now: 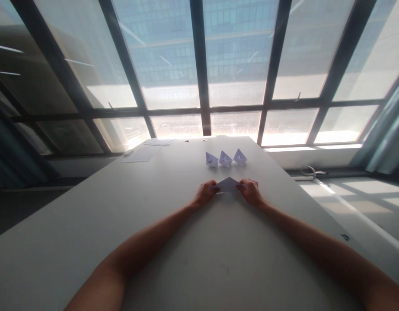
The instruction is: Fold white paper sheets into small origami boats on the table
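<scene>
A folded sheet of paper (228,185), white and shaped like a low triangle with its peak pointing away from me, is held between my two hands just above or on the table. My left hand (207,192) is closed on its left corner, and my right hand (250,190) pinches the right corner. Just beyond them stand three folded paper boats in a row: a left one (212,160), a middle one (225,159) and a right one (240,157). Parts of my fingertips are hidden behind the paper.
Flat white sheets of paper (137,154) lie at the far left of the white table (173,242). A small dark mark (345,237) shows near its right edge. Large windows stand behind, with curtains at both sides. A pale cable (308,171) lies beyond the right edge.
</scene>
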The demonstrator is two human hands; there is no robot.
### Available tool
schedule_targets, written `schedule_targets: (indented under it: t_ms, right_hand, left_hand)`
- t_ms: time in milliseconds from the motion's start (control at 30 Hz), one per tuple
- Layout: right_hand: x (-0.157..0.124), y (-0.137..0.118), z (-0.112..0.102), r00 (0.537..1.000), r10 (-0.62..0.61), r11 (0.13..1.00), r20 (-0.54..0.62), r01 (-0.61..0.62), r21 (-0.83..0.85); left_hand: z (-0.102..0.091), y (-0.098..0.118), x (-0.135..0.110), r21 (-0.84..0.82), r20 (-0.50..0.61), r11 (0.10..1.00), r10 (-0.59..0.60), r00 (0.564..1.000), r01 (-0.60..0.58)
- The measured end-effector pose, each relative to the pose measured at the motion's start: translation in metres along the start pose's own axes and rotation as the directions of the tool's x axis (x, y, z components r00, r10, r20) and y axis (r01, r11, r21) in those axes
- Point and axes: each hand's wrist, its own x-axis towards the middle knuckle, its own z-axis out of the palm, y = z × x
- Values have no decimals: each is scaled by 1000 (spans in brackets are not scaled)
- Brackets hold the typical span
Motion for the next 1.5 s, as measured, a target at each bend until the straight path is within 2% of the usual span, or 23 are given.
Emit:
schedule_targets:
  t_ms: [200, 400, 533, 800, 1200, 1500]
  right_hand:
    - [5, 10, 3, 997, 67, 998, -24, -67, 0]
    - [6, 9, 2, 996, 87, 996, -22, -86, 26]
    - [6, 9, 2, 996, 89, 996, -28, -88, 26]
    - [9, 14, 7, 994, 112, 993, -12, -111, 34]
    - [7, 9, 4, 993, 117, 991, -17, -116, 61]
    - [7, 12, 5, 993, 114, 991, -39, -111, 79]
  left_hand:
    - [1, -3, 4, -83, -91, 996, -31, 995, 24]
    - [1, -10, 9, -201, -142, 977, -98, 985, 69]
    - [-2, -10, 10, -269, -122, 955, -165, 979, 127]
    - [2, -15, 9, -431, -151, 900, -136, 979, 59]
    - [0, -12, 8, -219, -135, 969, -147, 980, 115]
    - [5, -8, 7, -90, -98, 996, -33, 995, 24]
